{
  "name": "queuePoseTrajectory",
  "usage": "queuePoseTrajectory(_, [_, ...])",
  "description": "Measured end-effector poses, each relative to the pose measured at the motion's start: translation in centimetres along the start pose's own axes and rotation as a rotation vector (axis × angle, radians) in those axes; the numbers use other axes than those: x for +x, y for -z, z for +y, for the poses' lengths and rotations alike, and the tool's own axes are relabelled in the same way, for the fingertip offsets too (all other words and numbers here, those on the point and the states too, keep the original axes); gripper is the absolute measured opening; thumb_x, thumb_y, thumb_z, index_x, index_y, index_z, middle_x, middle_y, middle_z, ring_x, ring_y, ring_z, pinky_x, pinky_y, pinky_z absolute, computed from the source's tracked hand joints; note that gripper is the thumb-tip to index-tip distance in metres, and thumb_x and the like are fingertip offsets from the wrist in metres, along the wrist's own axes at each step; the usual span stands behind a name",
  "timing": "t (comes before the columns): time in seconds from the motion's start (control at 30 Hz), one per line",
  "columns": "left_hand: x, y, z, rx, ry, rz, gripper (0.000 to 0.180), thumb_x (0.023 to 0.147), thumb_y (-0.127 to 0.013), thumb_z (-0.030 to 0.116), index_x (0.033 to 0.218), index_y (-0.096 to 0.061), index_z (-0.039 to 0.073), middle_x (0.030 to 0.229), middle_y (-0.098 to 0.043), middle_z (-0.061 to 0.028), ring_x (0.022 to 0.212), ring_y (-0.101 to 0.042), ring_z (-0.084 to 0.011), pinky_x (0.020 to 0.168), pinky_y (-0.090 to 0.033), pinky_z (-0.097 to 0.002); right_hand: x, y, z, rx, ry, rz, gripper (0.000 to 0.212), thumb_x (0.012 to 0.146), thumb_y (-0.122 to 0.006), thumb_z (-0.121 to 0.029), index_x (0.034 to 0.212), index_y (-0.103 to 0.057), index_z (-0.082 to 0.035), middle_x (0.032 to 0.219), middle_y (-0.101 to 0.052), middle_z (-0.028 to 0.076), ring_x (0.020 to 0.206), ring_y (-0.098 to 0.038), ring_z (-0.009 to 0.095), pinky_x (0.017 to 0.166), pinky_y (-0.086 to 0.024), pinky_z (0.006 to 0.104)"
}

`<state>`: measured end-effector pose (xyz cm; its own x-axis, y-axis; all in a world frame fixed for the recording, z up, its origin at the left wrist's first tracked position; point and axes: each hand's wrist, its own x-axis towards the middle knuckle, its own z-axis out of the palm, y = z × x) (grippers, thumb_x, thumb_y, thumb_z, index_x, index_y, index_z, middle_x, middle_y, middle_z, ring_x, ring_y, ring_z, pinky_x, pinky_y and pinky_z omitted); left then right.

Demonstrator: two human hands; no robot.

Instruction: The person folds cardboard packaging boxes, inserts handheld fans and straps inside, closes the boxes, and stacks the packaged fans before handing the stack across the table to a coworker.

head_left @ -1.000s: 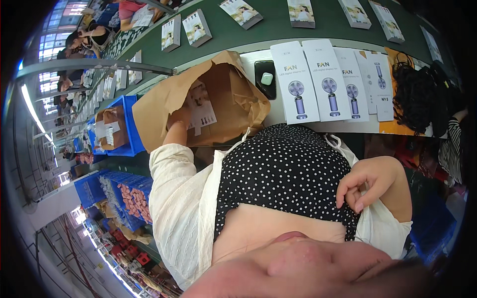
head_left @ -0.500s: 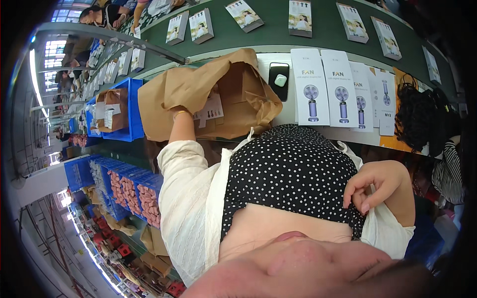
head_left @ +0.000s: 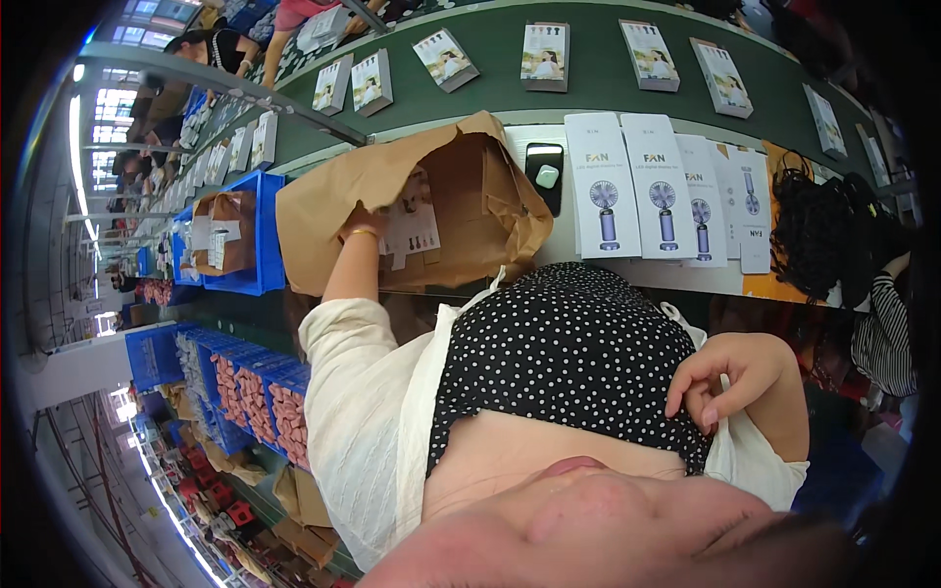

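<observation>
My left hand (head_left: pixel 363 223) reaches into a large brown paper bag (head_left: pixel 490 167) lying on its side with its mouth toward me. Its fingers are hidden behind the folded paper, so I cannot see what they hold. Beside it, inside the bag, are white printed sheets or boxes (head_left: pixel 412 220) with small coloured pictures. Raised in front of my chest on the right, my right hand (head_left: pixel 723 387) is empty, its fingers loosely bent and apart.
White fan boxes (head_left: pixel 606 196) lie right of a dark phone (head_left: pixel 543 201) bearing a pale green case. Picture boxes (head_left: pixel 545 57) ride the green conveyor (head_left: pixel 490 98) beyond. Blue bins (head_left: pixel 260 235) stand left, a black bag (head_left: pixel 818 230) right. Co-workers (head_left: pixel 230 49) are at the far left.
The boxes on the conveyor have moved left. My left hand has shifted slightly inside the bag, showing more wrist and the back of the hand. The right hand stays nearly still.
</observation>
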<state>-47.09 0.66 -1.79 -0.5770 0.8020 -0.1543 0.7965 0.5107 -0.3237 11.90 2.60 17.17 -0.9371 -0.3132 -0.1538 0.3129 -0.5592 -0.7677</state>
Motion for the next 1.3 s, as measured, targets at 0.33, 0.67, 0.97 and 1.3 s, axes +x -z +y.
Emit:
queuePoseTrajectory(0.33, [-5.6, 4.8, 2.3, -0.351, -0.346, 0.027, 0.075, 0.058, -0.068, 0.029, 0.122, -0.042, 0.000, 0.114, -0.051, -0.0224, 0.107, -0.048, -0.0342, 0.092, -0.037, -0.0362, -0.1, 0.1, -0.7, -0.017, -0.040, 0.024, 0.031, 0.084, -0.054, -0.006, 0.113, -0.048, 0.004, 0.075, -0.060, 0.006, 0.070, -0.059, 0.009, 0.062, -0.047, 0.0213])
queuePoseTrajectory(0.67, [-6.7, 3.9, 6.2, -0.126, -0.097, 0.089, 0.086, 0.061, -0.070, 0.035, 0.131, -0.028, 0.007, 0.126, -0.039, -0.0212, 0.116, -0.037, -0.0381, 0.098, -0.031, -0.0417, 0.3, -0.4, -1.7, 0.087, -0.112, 0.063, 0.032, 0.083, -0.055, -0.009, 0.112, -0.049, 0.003, 0.074, -0.060, 0.007, 0.068, -0.060, 0.010, 0.058, -0.049, 0.0218])
queuePoseTrajectory(0.97, [-11.5, 6.2, 6.3, -0.517, -0.425, 0.359, 0.085, 0.057, -0.074, 0.021, 0.128, -0.029, 0.004, 0.106, -0.048, -0.0202, 0.096, -0.047, -0.0370, 0.084, -0.040, -0.0429, -1.4, -0.5, -1.6, 0.005, -0.086, 0.125, 0.035, 0.082, -0.057, -0.007, 0.114, -0.048, 0.002, 0.075, -0.060, 0.006, 0.070, -0.059, 0.011, 0.061, -0.047, 0.0228])
queuePoseTrajectory(1.3, [-15.3, 15.1, 9.4, -1.796, -0.490, 0.430, 0.083, 0.067, -0.065, -0.003, 0.134, -0.018, 0.002, 0.126, -0.038, -0.0140, 0.112, -0.042, -0.0251, 0.095, -0.035, -0.0369, -6.7, 3.8, -2.1, -0.240, 0.240, 0.609, 0.026, 0.084, -0.054, -0.013, 0.106, -0.052, 0.001, 0.088, -0.060, 0.009, 0.082, -0.058, 0.015, 0.073, -0.046, 0.0273])
